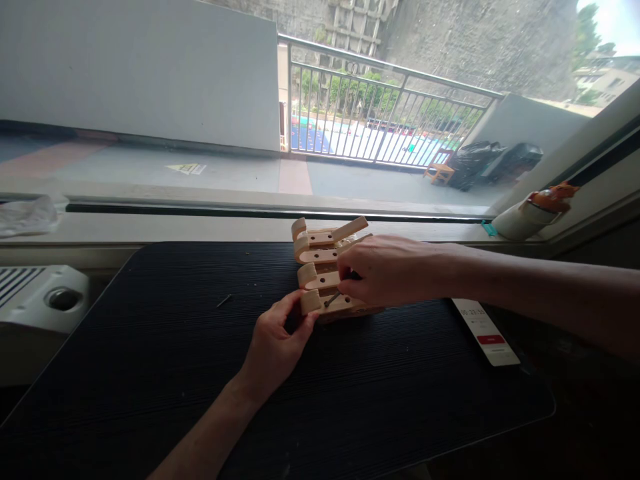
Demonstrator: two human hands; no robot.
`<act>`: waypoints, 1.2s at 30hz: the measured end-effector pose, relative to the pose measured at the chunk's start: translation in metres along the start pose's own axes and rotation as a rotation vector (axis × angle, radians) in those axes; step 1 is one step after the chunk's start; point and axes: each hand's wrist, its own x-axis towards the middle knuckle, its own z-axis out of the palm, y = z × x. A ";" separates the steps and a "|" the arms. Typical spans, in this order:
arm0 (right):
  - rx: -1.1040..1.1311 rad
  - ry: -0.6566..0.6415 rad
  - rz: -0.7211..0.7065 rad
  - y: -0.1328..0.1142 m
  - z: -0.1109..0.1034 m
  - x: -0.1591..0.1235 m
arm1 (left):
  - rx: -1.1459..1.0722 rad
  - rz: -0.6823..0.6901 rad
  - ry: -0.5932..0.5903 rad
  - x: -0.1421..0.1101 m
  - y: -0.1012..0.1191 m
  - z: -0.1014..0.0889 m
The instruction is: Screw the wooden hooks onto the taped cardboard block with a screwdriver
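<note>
Several pale wooden pieces with curved hook ends and dark round holes form a wooden hook rack (324, 255) near the table's far edge. My left hand (275, 340) pinches the rounded end of the nearest hook between thumb and fingers. Over the rack's right part, my right hand (373, 270) is closed, fingers pointing left. From its fingertips a thin dark metal rod (332, 299) slants down to the nearest hook's face; whether it is a screw or a tool tip is unclear. A loose screw (224, 301) lies on the table to the left.
The black table (150, 400) stands against a window sill (200, 230). A phone (486, 333) showing a timer lies under my right forearm. On the sill are a white cylindrical container (523, 217) at right and a crumpled plastic bag (30, 215) at left. A white appliance (43, 300) stands left.
</note>
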 end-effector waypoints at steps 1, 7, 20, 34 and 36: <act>0.002 0.009 0.002 0.000 -0.001 0.000 | -0.001 -0.005 -0.008 0.000 0.000 0.000; -0.138 0.072 -0.084 -0.010 -0.018 -0.012 | -0.021 -0.008 -0.030 0.001 0.000 -0.001; -0.214 0.135 -0.300 -0.006 -0.002 -0.003 | -0.024 -0.007 -0.010 0.000 -0.002 0.001; -0.200 0.123 -0.229 -0.013 -0.014 -0.018 | -0.041 0.015 -0.033 0.000 -0.002 0.000; -0.228 0.144 -0.332 -0.011 -0.010 -0.017 | -0.038 0.011 -0.031 0.000 -0.001 0.000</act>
